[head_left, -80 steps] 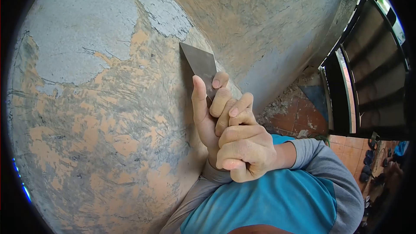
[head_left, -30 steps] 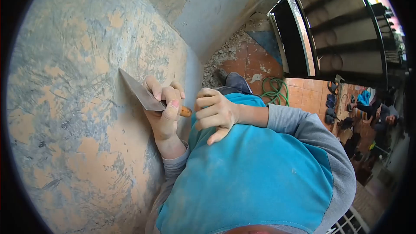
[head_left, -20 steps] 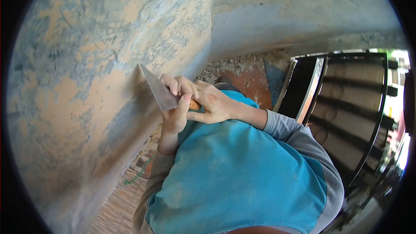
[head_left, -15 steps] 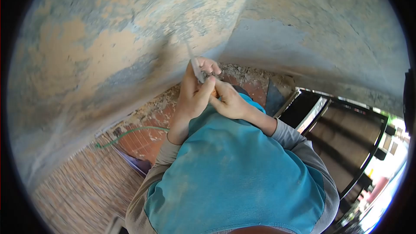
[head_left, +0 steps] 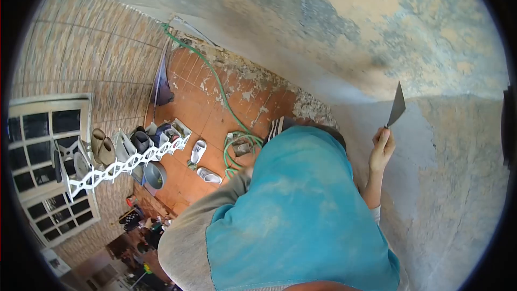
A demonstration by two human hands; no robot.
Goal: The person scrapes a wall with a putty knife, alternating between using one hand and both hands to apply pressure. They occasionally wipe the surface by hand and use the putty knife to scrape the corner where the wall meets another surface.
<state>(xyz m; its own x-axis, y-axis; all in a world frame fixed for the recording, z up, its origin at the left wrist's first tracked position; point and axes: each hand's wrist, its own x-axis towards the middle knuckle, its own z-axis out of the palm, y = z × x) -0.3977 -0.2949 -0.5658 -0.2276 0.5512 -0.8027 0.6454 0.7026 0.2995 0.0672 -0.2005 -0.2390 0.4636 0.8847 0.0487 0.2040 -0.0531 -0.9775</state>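
My right hand (head_left: 382, 150) is raised at the right, its fingers wrapped around the handle of a scraper (head_left: 397, 109). The thin grey blade flares away from the fist and points up, overlapping the wall (head_left: 431, 134) behind it. That wall shows peeling paint, bare tan patches and a smooth grey area beside my wrist. Only a blurred bit of my left hand (head_left: 246, 173) peeks out past the sleeve on the left side of my body, over the tiled floor; its fingers are hidden.
A green hose (head_left: 221, 83) runs along the orange tiles (head_left: 186, 86), strewn with paint flakes by the wall. White slippers (head_left: 198, 151) lie left of me. Farther left stand a white shoe rack (head_left: 124, 167) with several shoes, a grey bucket (head_left: 154, 175) and a window (head_left: 51, 124).
My hands, together in front of me before, have parted. The scraper is now up at the right in my right hand. My view has turned left, bringing in the shoe rack and window.
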